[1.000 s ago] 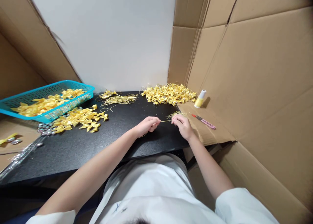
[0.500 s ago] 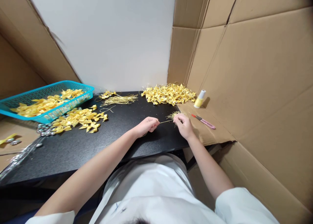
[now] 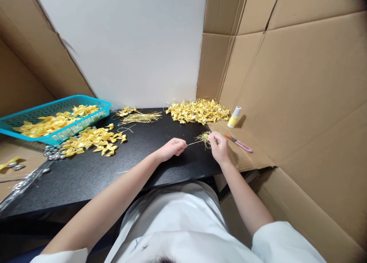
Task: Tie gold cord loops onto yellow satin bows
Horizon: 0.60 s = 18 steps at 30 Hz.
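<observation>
A thin gold cord (image 3: 194,143) stretches nearly straight between my two hands above the black table. Its left end runs into the closed fist of my left hand (image 3: 172,149). On the other side my right hand (image 3: 219,147) is closed, thumb against fingers, with the cord leading to its fingertips. A small tuft of cut gold cord ends (image 3: 203,137) lies right beside the right fingertips and partly behind the cord. Whatever sits inside either closed hand is hidden by the fingers.
Yellow ribbon bows (image 3: 97,138) lie at left before a blue basket (image 3: 108,104) of more bows. Behind are a bundle of gold cords (image 3: 142,117) and a large heap of corded bows (image 3: 197,111). At right stand a bottle (image 3: 234,117) and a pink-handled cutter (image 3: 239,143).
My right hand has shifted a little to the right, away from my left hand, and more of the cord tuft shows. My left hand stays almost still.
</observation>
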Tool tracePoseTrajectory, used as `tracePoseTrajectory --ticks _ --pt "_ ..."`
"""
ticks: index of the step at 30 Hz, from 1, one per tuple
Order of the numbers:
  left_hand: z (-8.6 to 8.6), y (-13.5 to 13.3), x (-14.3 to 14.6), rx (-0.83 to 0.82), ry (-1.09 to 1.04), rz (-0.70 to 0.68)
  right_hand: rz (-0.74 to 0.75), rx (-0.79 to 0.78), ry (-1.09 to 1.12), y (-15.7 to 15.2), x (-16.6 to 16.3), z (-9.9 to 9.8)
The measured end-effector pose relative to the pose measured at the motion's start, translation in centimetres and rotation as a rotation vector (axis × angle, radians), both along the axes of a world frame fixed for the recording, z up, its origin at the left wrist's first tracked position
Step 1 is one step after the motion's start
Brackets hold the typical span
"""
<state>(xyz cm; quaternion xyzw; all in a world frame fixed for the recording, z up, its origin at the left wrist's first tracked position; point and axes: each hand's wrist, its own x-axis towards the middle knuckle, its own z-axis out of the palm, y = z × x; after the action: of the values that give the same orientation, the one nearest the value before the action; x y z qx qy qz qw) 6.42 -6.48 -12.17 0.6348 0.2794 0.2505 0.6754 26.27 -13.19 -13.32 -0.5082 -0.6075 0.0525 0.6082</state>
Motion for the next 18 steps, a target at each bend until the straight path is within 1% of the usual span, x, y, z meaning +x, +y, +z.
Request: tracePoseTrajectory --ticks 4,8,13,15,18 --pt "-0.04 0.16 0.02 -0.01 0.0 -0.006 -0.095 0.04 0.035 -0.06 0.12 0.02" --pt "-0.06 0.26 0.02 -0.018 -0.001 -0.012 -0.188 0.127 0.116 0.04 0.47 -0.19" --pt "0.17 0.11 -0.03 -0.027 -0.004 -0.011 -0.241 0.201 0.212 0.19 0.82 -0.41" --pt "0.2 0.07 -0.05 -0.03 -0.008 -0.007 -0.236 0.193 0.234 0.22 0.85 -0.46" --pt "0.06 0.12 -0.05 -0.035 -0.014 0.005 -0.252 0.12 0.299 0.2 0.93 -0.54"
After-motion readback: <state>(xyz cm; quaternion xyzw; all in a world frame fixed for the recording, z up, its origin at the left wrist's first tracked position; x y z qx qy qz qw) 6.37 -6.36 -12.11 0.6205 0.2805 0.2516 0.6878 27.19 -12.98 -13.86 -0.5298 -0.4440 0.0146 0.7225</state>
